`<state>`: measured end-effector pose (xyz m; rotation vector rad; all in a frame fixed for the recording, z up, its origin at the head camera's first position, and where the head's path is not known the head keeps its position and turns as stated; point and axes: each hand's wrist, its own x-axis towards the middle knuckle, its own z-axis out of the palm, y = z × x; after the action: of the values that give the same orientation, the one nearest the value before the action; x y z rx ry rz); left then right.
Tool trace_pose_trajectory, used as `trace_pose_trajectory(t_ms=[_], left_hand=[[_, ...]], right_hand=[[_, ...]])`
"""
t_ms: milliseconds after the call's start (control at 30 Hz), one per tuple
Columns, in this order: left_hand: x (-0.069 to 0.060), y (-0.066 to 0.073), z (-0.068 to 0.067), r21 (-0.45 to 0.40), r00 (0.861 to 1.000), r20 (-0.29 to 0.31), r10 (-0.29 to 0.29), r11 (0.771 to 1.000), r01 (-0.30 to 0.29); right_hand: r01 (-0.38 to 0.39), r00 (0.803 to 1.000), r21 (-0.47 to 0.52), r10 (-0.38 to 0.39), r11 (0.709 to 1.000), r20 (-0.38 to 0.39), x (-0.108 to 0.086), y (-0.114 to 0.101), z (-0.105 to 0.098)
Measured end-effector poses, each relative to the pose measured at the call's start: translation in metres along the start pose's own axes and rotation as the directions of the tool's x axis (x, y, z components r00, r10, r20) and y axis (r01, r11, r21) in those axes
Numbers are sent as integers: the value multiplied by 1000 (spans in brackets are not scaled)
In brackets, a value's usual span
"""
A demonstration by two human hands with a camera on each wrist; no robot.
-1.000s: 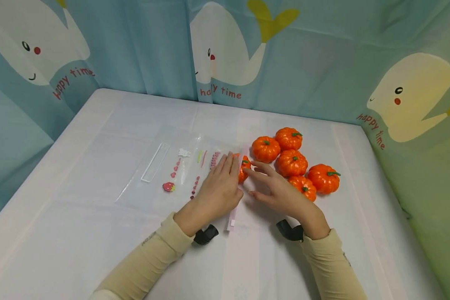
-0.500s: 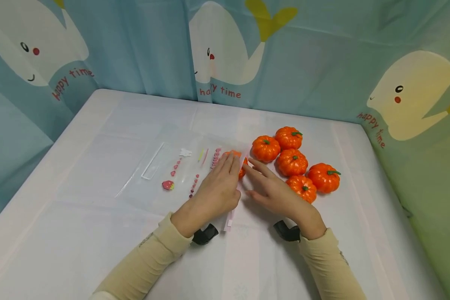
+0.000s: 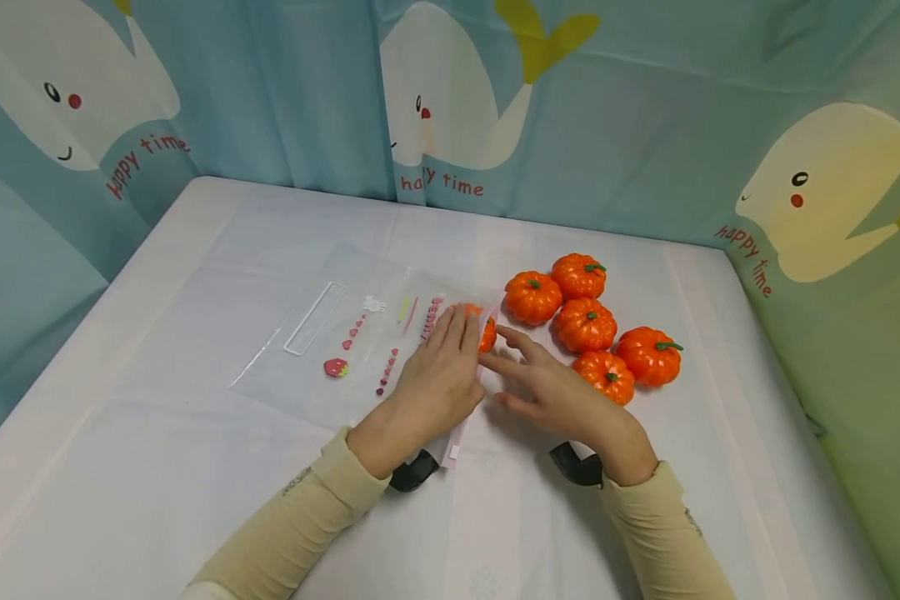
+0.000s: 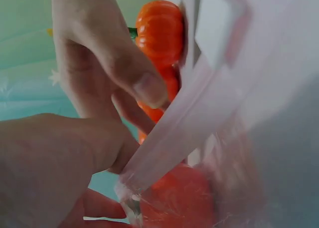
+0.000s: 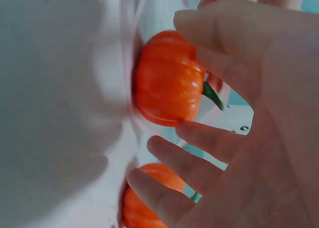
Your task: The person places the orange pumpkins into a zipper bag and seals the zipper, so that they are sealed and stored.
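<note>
A clear zip bag with pink prints lies flat, its pink mouth facing right. My left hand lies over the mouth and, in the left wrist view, pinches its edge between thumb and finger. At the mouth sits a small orange toy pumpkin, partly under the plastic and partly hidden by my hands. In the right wrist view this pumpkin shows its green stem. My right hand reaches from the right with spread, nearly straight fingers, and its fingertips touch the pumpkin. Its thumb stands apart from the other fingers.
Several more orange pumpkins stand in a loose group right of the bag, close behind my right hand. The white-covered table meets a whale-print curtain at the back and sides. Black mounts sit at both wrists.
The bag's mouth and zip end have shifted slightly left and toward me. The right fingertips have edged left against the pumpkin. The pumpkin group looks unchanged.
</note>
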<state>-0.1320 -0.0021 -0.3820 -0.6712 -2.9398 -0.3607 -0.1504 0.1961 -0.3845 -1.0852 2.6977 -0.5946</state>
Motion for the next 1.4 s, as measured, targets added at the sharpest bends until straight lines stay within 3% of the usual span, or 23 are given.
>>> trace_pose_trajectory(t_ms=[267, 467, 800, 1000, 1200, 1400], left_hand=[[0, 2, -3, 7, 997, 82, -5, 1000, 4], [-1, 5, -7, -38, 992, 125, -27, 999, 32], [-6, 10, -13, -28, 992, 123, 24, 999, -20], [-6, 9, -15, 7, 991, 135, 18, 1000, -19], [-4, 7, -15, -14, 991, 131, -28, 999, 30], [-3, 4, -15, -43, 994, 96, -61, 997, 66]], right_hand=[[-25, 999, -57, 24, 998, -21, 5, 0, 8], [-59, 997, -99, 55, 993, -46, 9, 1, 12], [-88, 995, -112, 81, 990, -65, 14, 3, 18], [-75, 997, -69, 73, 995, -32, 13, 4, 16], [-35, 999, -17, 34, 999, -26, 7, 5, 7], [-38, 993, -17, 36, 999, -116, 2, 11, -5]])
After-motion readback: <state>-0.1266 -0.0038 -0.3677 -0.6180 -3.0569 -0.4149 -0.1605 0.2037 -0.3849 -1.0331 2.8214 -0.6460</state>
